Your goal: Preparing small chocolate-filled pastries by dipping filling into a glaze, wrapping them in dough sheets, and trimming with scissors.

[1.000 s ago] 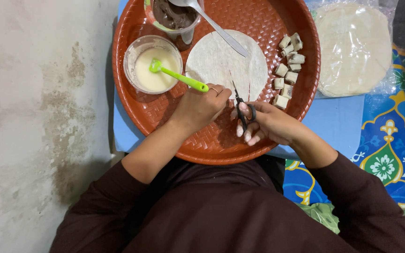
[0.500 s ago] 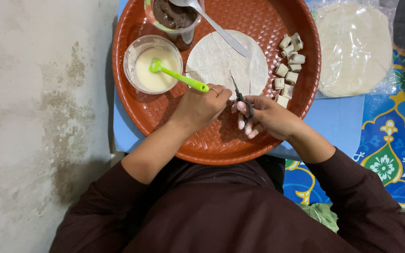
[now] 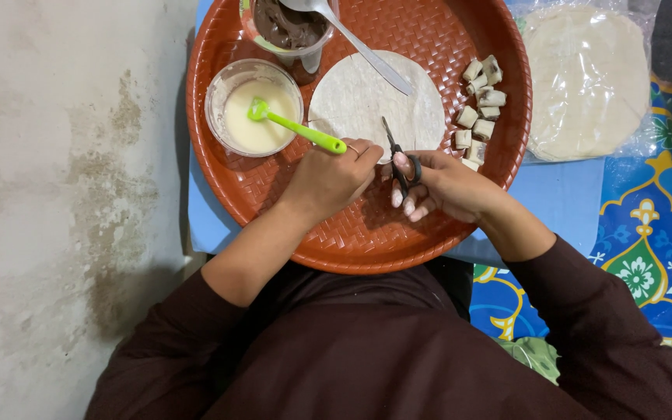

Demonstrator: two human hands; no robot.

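A round white flatbread (image 3: 367, 97) lies flat on a large red woven tray (image 3: 367, 225). My right hand (image 3: 445, 183) grips small black scissors (image 3: 395, 152), whose blades reach over the near edge of the flatbread. My left hand (image 3: 330, 177) rests on the near left edge of the flatbread and pins it down. A thin cut line shows in the flatbread's far part.
On the tray: a glass bowl of pale cream (image 3: 254, 109) with a green brush (image 3: 293, 124), a cup of brown paste (image 3: 288, 23) with a metal spoon (image 3: 355, 43), several small filled rolls (image 3: 480, 97). A bagged stack of flatbreads (image 3: 585, 82) lies right, on a patterned blue cloth (image 3: 647, 233).
My right hand has pushed the scissors farther up into the near edge of the flatbread. The left hand has barely shifted.
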